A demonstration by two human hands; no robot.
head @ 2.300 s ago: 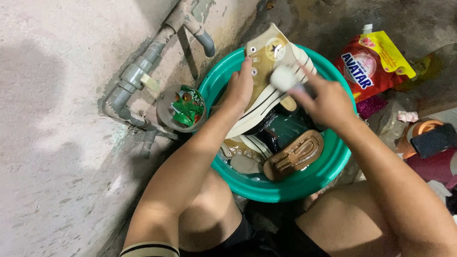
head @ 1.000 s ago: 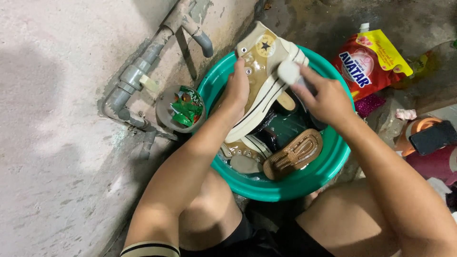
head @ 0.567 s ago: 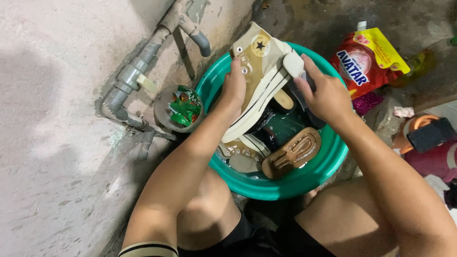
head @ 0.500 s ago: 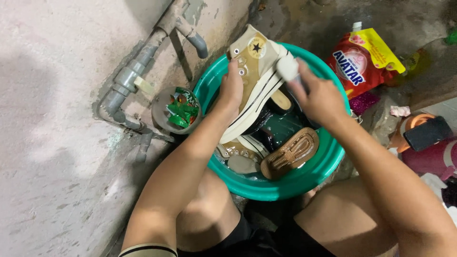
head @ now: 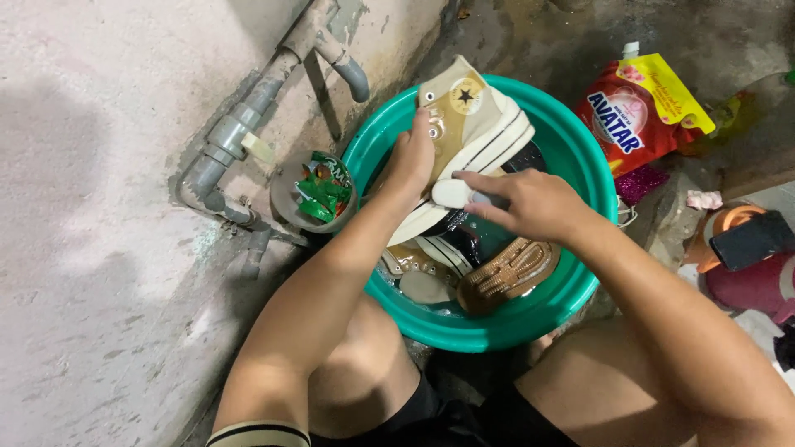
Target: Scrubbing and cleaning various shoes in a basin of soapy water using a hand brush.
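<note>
Tilting over the basin rim, sneaker in left grip, brush in right grip

A grey pipe runs diagonally along the pale concrete wall at left, ending in a downturned spout. Just below it sits a small round dish holding green wrappers. At far right, a red and yellow pouch lies on the wet dark floor. Near the right edge rest an orange container, a dark phone and a pink scrap.
</note>
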